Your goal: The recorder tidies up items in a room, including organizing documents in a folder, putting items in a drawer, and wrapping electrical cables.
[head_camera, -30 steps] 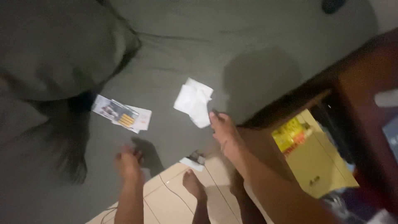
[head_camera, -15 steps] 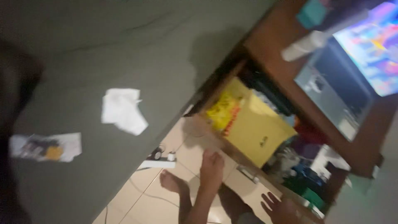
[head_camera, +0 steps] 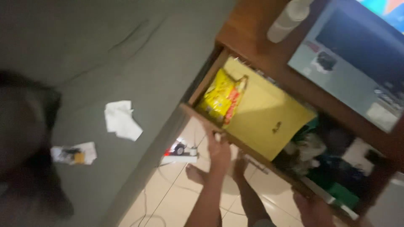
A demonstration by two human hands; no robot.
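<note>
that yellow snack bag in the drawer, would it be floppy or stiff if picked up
Probably floppy: the yellow snack bag looks creased and slumps against the yellow envelope beside it. Likely light for its size, being a thin foil-type packet. Its glossy surface may be a little slippery, though the blur makes that hard to judge. The left hand is at the drawer's front edge, not on the bag.

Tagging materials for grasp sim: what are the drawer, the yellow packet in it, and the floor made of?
Drawer: likely wood, brown, matte.
Packet: probably plastic film; glossy, crinkled, yellow and red.
Floor: likely glazed tile; pale squares with grout lines, faint sheen.
Left hand touches the drawer front.
</note>
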